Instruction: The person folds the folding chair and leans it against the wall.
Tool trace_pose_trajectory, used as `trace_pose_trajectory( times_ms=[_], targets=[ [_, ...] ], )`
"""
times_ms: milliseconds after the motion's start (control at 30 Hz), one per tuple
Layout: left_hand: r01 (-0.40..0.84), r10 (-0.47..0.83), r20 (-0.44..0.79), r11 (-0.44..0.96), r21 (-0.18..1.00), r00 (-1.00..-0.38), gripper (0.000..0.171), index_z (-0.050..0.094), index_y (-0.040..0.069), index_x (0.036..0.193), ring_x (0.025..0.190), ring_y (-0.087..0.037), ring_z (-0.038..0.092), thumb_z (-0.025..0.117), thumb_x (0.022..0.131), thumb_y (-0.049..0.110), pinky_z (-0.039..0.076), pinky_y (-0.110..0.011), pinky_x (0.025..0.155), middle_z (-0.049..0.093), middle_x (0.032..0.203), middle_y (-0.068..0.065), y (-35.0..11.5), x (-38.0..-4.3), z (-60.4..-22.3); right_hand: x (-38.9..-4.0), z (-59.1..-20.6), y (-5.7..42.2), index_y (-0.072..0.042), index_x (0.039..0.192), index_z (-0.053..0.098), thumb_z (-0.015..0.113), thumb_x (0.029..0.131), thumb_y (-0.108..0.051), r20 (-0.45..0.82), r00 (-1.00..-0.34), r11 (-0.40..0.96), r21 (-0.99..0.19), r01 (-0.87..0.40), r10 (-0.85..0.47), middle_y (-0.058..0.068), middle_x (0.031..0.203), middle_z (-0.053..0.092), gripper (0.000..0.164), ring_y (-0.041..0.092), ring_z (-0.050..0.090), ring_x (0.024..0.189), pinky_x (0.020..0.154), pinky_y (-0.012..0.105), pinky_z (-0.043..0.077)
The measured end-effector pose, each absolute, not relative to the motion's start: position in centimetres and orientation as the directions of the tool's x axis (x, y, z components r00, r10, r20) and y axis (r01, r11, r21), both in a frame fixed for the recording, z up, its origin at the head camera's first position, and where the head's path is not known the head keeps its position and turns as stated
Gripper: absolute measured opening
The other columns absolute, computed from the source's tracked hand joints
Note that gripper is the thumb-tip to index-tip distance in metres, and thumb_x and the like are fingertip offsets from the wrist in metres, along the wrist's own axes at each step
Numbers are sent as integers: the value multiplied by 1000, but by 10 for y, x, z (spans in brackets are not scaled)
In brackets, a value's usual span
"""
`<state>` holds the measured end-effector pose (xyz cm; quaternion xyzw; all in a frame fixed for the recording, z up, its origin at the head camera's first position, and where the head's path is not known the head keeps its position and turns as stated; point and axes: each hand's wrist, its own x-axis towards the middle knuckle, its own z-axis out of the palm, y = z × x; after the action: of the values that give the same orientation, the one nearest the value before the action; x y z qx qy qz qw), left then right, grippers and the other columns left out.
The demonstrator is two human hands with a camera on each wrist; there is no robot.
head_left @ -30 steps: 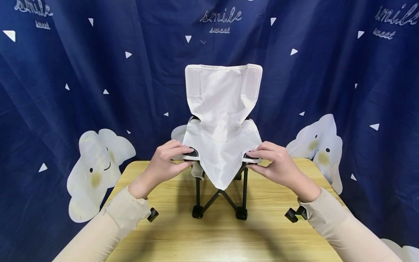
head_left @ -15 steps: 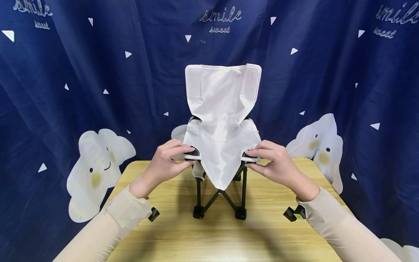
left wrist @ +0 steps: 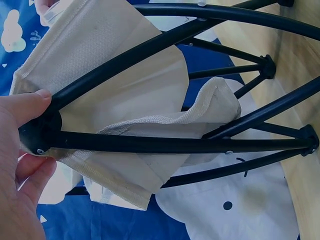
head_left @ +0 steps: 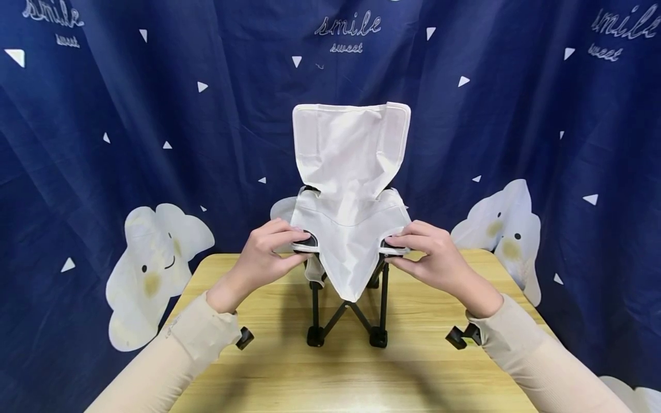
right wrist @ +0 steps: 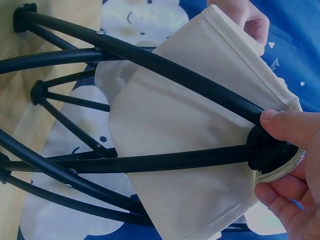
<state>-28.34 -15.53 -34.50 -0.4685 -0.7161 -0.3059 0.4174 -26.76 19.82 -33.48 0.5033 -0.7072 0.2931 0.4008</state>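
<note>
Head view: left hand and right hand pinch the front corners of a small folding chair

The chair stands upright on a wooden table, in front of a patterned dark blue curtain. Its white fabric forms a tall back and a slack seat, which dips to a point between the hands. Below are black legs, with crossed bars at the front.

The hands are well apart, one at each side, both gripping: fingers on top of a corner, thumb beneath. The left wrist view shows that thumb on a black tube beside a corner joint; the right wrist view shows a matching hold.

The step in hand looks like adjusting the chair's spread by its two front corners. With the seat slack, the frame seems only partly spread. The next move probably calls for both hands working evenly, so the feet stay level; whether they draw outward or press inward, I cannot tell.
</note>
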Motion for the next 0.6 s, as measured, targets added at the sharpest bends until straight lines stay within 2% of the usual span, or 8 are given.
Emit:
trace_pose_trajectory(
  times_ms=[200,600],
  targets=[
    [926,414,886,375,44,-210,35,84,3,97,83,-24,71,99,66,-4,60,-34,75,78,91,-9,-154,-284,-344,-268,-334,198,-1,102,84,96,63,10,850,-190,312,-32,-949,-491,9,93,77,42,22,71,82,74,23,56],
    [932,414,884,357,61,-217,36,85,3,97,83,-25,72,99,65,-6,60,-32,76,78,91,-10,-152,-284,-341,-269,-331,193,-1,102,84,96,57,15,867,-148,278,-12,-961,-475,9,91,76,49,23,69,78,71,26,56]
  ],
)
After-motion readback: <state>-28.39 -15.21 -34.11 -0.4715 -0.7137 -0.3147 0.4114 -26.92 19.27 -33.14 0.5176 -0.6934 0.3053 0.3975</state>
